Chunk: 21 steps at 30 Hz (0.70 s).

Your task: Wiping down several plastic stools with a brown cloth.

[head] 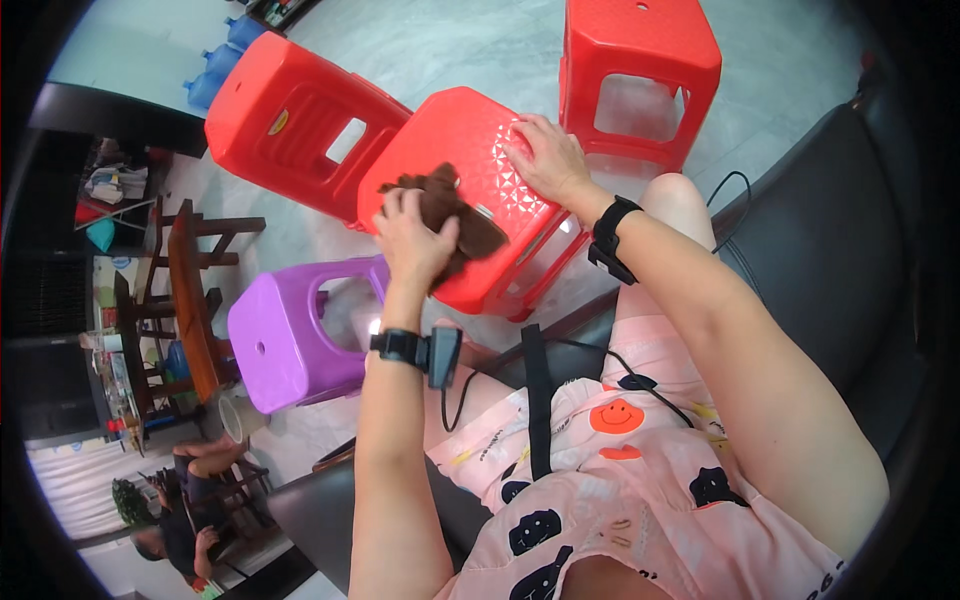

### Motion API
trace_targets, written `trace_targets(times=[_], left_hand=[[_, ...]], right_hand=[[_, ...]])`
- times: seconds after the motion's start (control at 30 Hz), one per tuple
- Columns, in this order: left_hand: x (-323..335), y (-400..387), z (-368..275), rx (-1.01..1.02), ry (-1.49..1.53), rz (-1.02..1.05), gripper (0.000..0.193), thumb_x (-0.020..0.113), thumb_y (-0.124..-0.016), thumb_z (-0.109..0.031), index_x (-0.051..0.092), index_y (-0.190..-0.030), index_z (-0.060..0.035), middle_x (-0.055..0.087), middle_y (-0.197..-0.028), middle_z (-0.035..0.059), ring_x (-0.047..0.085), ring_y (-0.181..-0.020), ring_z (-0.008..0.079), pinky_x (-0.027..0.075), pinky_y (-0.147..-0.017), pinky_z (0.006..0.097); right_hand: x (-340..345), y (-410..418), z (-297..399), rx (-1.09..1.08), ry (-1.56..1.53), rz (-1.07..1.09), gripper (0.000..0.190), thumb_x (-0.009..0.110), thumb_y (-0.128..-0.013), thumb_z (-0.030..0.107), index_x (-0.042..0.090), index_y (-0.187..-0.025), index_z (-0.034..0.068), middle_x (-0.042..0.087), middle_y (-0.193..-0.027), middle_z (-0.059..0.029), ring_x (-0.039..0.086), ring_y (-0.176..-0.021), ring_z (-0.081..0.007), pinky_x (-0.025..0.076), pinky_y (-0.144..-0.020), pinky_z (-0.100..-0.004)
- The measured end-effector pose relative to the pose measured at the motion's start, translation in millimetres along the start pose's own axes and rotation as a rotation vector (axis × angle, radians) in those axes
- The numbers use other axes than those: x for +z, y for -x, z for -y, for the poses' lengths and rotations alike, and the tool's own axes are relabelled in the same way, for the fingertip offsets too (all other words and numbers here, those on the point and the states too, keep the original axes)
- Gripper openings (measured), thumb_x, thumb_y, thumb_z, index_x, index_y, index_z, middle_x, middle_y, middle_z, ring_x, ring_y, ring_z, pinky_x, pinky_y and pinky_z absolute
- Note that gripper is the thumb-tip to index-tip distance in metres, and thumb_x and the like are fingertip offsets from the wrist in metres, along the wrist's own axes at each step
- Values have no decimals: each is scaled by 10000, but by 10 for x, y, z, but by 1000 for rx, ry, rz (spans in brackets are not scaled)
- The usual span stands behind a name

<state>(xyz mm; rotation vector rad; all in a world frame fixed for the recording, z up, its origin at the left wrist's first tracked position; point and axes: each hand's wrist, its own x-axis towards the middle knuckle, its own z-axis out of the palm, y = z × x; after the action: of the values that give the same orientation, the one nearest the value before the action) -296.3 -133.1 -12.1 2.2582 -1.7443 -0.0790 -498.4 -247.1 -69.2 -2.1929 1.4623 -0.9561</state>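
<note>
A red plastic stool with a patterned seat stands before me. On its near left part lies a brown plush item, slightly blurred, with dark flaps and a small white tag. My left hand grasps its left side, fingers curled over the fuzzy fabric and thumb on the near side. My right hand rests at the seat's right edge, fingers bent and apart, with red plastic showing between thumb and forefinger. Both wrists wear black straps with devices.
More red stools stand at left and right; a purple stool is nearer, left. A black sofa is beside me, with cables over it. A seated person, wooden bench and blue water bottles are farther off.
</note>
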Motion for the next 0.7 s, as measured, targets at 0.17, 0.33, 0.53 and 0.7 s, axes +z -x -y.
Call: trace_targets(times=[0.17, 0.33, 0.53, 0.7], left_hand=[[-51, -496, 170, -292, -72, -43, 666, 743, -730, -394, 540, -1305, -126, 414, -1417, 112, 426, -1233, 405, 393, -987, 545], [21, -475, 146, -340, -104, -68, 670, 716, -744, -422, 534, -1315, -123, 415, -1427, 108, 427, -1234, 404, 388, -990, 544], [80, -347, 71, -262, -114, -88, 683, 739, -710, -454, 549, -1287, -142, 457, -1368, 93, 445, -1204, 405, 403, -967, 559], [118, 78, -391, -124, -46, -53, 622, 750, -694, -373, 565, -1227, -111, 453, -1359, 111, 432, -1171, 410, 406, -912, 548]], right_hand=[[22, 3, 26, -1, -15, 9, 425, 606, -897, 381, 597, -1206, 89, 549, -1301, -76, 562, -1136, -293, 432, -934, -465], [12, 15, 3, 14, -10, 11, 426, 605, -897, 380, 595, -1207, 88, 550, -1300, -78, 557, -1142, -294, 430, -937, -462], [13, -4, 11, 7, -13, 12, 427, 607, -897, 384, 594, -1207, 90, 550, -1301, -77, 559, -1140, -296, 426, -938, -463], [17, 0, -4, 9, -23, 14, 423, 609, -895, 383, 596, -1202, 92, 550, -1303, -75, 560, -1138, -299, 424, -938, -465]])
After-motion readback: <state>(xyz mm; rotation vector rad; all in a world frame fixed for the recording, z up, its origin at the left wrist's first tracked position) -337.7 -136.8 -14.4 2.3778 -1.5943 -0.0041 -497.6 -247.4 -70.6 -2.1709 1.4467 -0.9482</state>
